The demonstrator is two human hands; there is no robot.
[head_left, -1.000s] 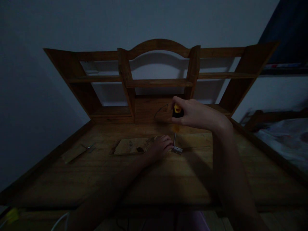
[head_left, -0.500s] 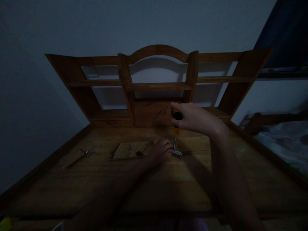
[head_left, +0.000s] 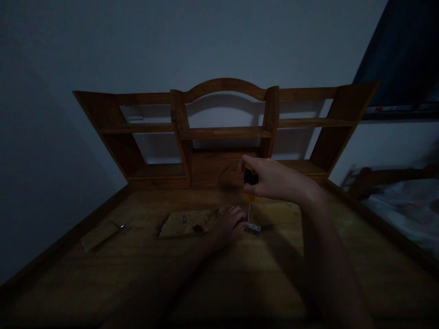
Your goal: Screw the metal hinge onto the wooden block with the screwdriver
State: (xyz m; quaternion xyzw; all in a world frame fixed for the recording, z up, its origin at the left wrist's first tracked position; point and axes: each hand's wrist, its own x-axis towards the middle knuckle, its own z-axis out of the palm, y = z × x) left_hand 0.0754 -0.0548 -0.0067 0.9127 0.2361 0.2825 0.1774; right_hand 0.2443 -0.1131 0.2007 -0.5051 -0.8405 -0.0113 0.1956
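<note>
My right hand (head_left: pixel 274 179) is closed around the yellow-and-black handle of a screwdriver (head_left: pixel 251 176). The screwdriver stands nearly upright, its metal shaft pointing down at the left end of a small metal hinge (head_left: pixel 253 229). Closed fingers of my left hand (head_left: pixel 232 223) are at that same end of the hinge, beside the screwdriver tip; the exact grip is hard to see in the dim light. Under and beside my left hand lies a pale, damaged wooden board (head_left: pixel 183 222) with a dark hole, and it seems to continue right behind the hinge.
A wooden desk top (head_left: pixel 219 278) carries everything. At its left lies a flat pale piece (head_left: pixel 99 236) with a shiny metal object (head_left: pixel 122 226) at its end. A wooden shelf unit (head_left: pixel 224 133) rises along the back. A raised rim (head_left: pixel 370 219) edges the right side.
The whole scene sits slightly lower in the picture, as the head view has tilted up. Both hands keep their places at the screwdriver and hinge, with little visible difference.
</note>
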